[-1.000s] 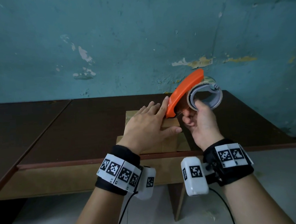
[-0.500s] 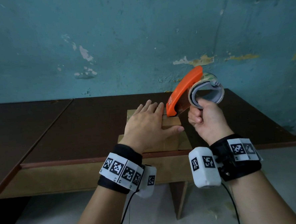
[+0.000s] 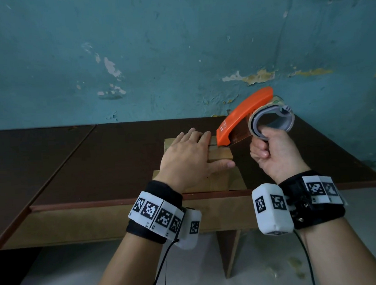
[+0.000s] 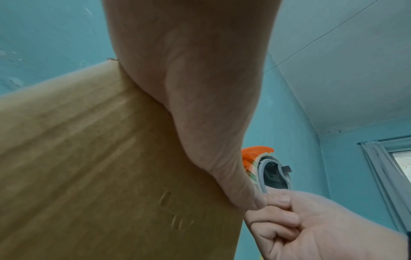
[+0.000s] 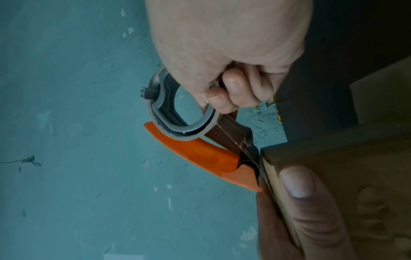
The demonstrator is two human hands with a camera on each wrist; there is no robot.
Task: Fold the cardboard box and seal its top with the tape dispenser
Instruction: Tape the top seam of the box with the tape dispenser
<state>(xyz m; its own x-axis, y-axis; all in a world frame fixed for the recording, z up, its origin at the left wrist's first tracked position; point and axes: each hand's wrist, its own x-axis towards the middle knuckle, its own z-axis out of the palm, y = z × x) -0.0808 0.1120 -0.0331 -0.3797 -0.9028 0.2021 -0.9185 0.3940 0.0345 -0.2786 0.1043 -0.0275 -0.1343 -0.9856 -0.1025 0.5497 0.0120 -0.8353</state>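
A small brown cardboard box [image 3: 222, 160] stands near the front edge of the dark table [image 3: 117, 160]. My left hand [image 3: 190, 157] lies flat on its top, fingers straight and thumb out to the right. My right hand [image 3: 273, 154] grips the grey ring of the orange tape dispenser [image 3: 245, 116], held tilted just right of the box. Brown tape [image 3: 239, 134] runs from the roll to the dispenser's lower end at the box's far right corner. In the right wrist view the dispenser [image 5: 200, 154] meets the box edge [image 5: 273, 168] beside my left thumb [image 5: 307, 197]. The left wrist view shows the box top [image 4: 89, 158].
A teal wall with peeling paint [image 3: 177, 55] rises directly behind the table. A second dark tabletop [image 3: 18, 157] adjoins on the left. The table's front edge [image 3: 98, 203] runs just before the box, with grey floor [image 3: 58, 271] below.
My right hand has drawn the dispenser to the right and slightly up, away from my left fingertips. The left hand stays pressed flat on the box.
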